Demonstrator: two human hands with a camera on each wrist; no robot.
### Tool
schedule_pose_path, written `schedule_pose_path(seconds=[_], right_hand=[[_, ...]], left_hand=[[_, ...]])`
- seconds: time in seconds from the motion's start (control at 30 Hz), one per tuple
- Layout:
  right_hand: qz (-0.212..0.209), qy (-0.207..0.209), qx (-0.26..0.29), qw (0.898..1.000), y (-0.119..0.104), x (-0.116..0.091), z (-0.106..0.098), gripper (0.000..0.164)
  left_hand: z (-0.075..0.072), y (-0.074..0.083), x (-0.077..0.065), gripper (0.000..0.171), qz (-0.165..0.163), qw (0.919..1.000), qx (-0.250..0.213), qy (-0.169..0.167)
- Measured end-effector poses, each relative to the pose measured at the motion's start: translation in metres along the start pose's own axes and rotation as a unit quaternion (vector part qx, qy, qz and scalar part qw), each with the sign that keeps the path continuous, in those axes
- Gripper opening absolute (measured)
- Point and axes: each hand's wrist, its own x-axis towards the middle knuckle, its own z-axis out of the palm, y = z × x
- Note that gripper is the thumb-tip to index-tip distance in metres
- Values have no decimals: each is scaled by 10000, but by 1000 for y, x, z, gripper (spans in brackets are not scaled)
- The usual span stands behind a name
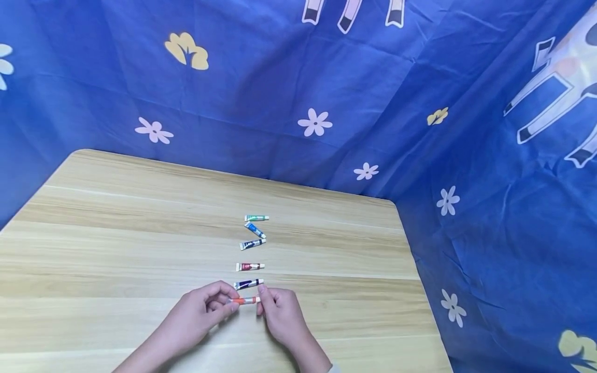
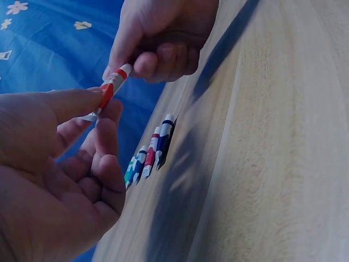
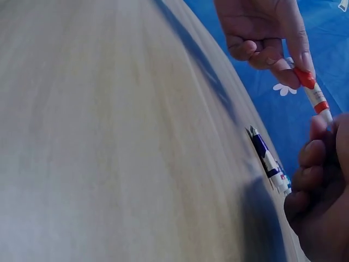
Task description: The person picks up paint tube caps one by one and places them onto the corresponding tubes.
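Note:
An orange-and-white paint tube (image 1: 245,300) is held above the table between both hands. My left hand (image 1: 198,313) pinches its flat crimped end between thumb and fingers. At the white cap end, my right hand (image 1: 283,313) grips with thumb and forefinger, its other fingers curled in. In the left wrist view, the orange band and pale cap of the tube (image 2: 113,86) show between the hands. Just beyond them a dark purple paint tube (image 1: 249,284) lies on the table, with a dark red paint tube (image 1: 250,267) behind it.
Farther back lie a navy paint tube (image 1: 253,244), a slanted blue paint tube (image 1: 255,230) and a green paint tube (image 1: 257,218), roughly in a column. The wooden table (image 1: 116,223) has rounded far corners. Blue patterned cloth (image 1: 261,103) hangs behind it and along its right side.

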Motion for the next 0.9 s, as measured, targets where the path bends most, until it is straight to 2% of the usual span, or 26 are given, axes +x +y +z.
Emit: schedule_pose_path(seconds=[0.1,0.2,0.23,0.3,0.43,0.57,0.7,0.8,0.9], right_hand=[[-185,-22,-21,9998,0,0,-2,48],[-518,-178,359,9979,1,1,-4,24],[-615,-190,512,9966,0,1,-4,20],[-847,-162,662,9941,-1,0,-5,26],[-1388,252,386,9892,-5,-1,-4,26],[-1516,474,310,9868,-6,-2,-4,18],[-1336,449,453,9890,-5,-3,-5,11],[-1415,437,472,9878,-3,-3,-5,6],[-1653,433,386,9845,-1,-3,-3,10]], left_hand=[[0,1,2,12,-144,9999,26,85],[-2,1,4,15,-354,9993,-1,144],[-3,1,4,16,-407,9991,-27,151],[-4,1,5,18,-491,9987,-56,141],[-6,3,6,21,-582,9982,-159,35],[-8,3,7,24,-628,9976,-271,-123],[-11,1,6,26,-525,9977,-357,-248],[-12,0,7,26,-324,9974,-470,-434],[-13,0,7,25,-92,9972,-496,-561]])
